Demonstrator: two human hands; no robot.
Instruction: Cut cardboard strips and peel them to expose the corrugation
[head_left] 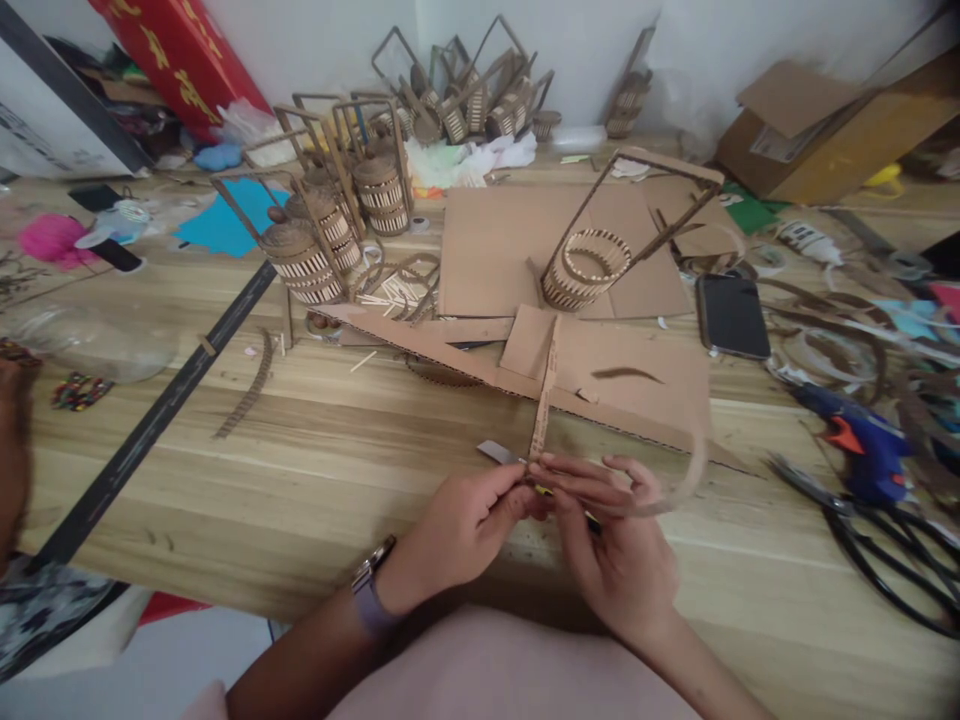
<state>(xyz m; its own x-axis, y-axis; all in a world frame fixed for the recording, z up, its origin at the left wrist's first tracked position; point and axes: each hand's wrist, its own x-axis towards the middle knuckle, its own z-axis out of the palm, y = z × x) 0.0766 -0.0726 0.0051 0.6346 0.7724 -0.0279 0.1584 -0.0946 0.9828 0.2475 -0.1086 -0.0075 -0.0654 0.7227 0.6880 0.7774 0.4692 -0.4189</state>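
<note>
My left hand [476, 520] pinches a narrow brown cardboard strip [545, 395] close to my body, its free end pointing away over the cardboard. Close against it, my right hand [622, 545] is closed around a utility knife, whose blade [499, 452] sticks out to the left past my fingers. Only a bit of yellow and a dark end of its handle show. A pale length of strip [699, 460] curls round to the right of my right hand. Beyond my hands, a small woven basket [566, 285] with a tall handle stands on cardboard [487, 240].
Scissors [844, 508], a blue glue gun [862, 440] and a phone [733, 315] lie at right. Several lidded baskets [304, 265] stand at left, more at the wall. A black strip [157, 430] crosses the table. Another person's arm [13, 450] shows at far left.
</note>
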